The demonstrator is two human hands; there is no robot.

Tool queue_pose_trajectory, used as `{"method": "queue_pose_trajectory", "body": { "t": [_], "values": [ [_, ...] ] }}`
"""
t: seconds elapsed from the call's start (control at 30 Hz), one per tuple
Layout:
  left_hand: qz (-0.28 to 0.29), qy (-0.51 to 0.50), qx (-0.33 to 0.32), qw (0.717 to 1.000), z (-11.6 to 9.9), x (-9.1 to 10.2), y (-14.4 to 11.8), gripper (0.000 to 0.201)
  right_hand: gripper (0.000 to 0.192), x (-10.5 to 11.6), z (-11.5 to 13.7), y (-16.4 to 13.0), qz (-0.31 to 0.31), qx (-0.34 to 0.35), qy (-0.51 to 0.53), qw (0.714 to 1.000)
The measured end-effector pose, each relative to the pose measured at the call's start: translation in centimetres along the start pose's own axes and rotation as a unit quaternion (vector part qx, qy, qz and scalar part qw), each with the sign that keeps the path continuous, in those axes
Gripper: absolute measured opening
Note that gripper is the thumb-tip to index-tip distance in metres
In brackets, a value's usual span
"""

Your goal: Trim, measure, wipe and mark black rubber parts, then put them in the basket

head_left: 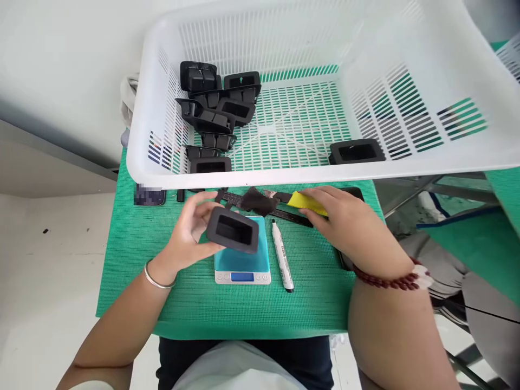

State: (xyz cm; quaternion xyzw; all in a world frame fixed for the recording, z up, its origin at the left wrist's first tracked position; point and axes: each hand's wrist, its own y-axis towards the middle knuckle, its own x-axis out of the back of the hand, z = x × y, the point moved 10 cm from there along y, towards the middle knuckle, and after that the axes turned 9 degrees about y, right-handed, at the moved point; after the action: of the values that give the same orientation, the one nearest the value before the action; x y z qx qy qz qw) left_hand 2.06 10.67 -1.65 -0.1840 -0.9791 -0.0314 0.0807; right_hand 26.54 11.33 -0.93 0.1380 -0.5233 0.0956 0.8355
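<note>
My left hand is closed on a black plastic recessed housing, a rectangular frame with a deep hollow facing me. It is held above a small digital scale with a teal platform. To the right, my right hand pinches a flat yellow piece that looks like cloth or sponge; its far side is hidden under my fingers. Between the hands lie a dark crumpled cloth and a black caliper-like tool. A white marker with a black cap rests beside the scale.
A large white plastic basket spans the back of the green-covered table. Several similar black housings are piled on its left, and another black housing sits at its front right. A phone-like dark object lies at the left.
</note>
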Motion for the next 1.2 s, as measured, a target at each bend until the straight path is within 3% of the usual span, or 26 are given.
{"method": "queue_pose_trajectory", "body": {
  "t": [0.1,0.17,0.27,0.37,0.53,0.7,0.87,0.97,1.1,1.2],
  "values": [
    [-0.075,-0.117,0.058,0.989,1.1,1.7,0.2,0.059,0.039,1.0,0.6,-0.6,0.008,0.011,0.023,1.0],
    [-0.095,-0.179,0.079,0.976,1.3,1.9,0.4,0.051,0.04,2.2,1.3,-1.1,0.002,0.016,0.045,0.999],
    [-0.083,-0.218,0.094,0.968,0.9,1.0,0.8,0.043,0.036,4.5,3.3,-1.6,-0.017,0.032,0.072,0.997],
    [-0.059,-0.225,0.1,0.968,0.4,-0.5,0.9,0.044,0.03,5.7,6.7,-1.5,-0.023,0.094,0.092,0.991],
    [-0.096,-0.268,0.139,0.949,1.6,-1.2,0.3,0.035,0.02,4.1,10.7,-0.7,-0.01,0.19,0.108,0.976],
    [-0.18,-0.219,0.148,0.947,2.4,0.2,-0.5,0.047,0.013,2.1,11.4,-0.8,-0.063,0.226,0.123,0.964],
    [-0.197,-0.197,0.152,0.948,2.5,0.5,-1.1,0.046,0.011,0.2,12.5,-1.8,-0.03,0.281,0.13,0.95],
    [-0.19,-0.189,0.16,0.95,2.8,0.6,-1.5,0.044,0.011,-0.1,12.3,-1.7,-0.031,0.269,0.103,0.957],
    [-0.203,-0.172,0.162,0.95,3.3,1.1,-1.7,0.047,0.011,1.0,10.7,-1.1,-0.109,0.188,0.033,0.975],
    [-0.219,-0.162,0.151,0.95,3.2,1.6,-1.8,0.048,0.012,1.2,11.2,-1.4,-0.111,0.212,0.054,0.969]
  ]
}}
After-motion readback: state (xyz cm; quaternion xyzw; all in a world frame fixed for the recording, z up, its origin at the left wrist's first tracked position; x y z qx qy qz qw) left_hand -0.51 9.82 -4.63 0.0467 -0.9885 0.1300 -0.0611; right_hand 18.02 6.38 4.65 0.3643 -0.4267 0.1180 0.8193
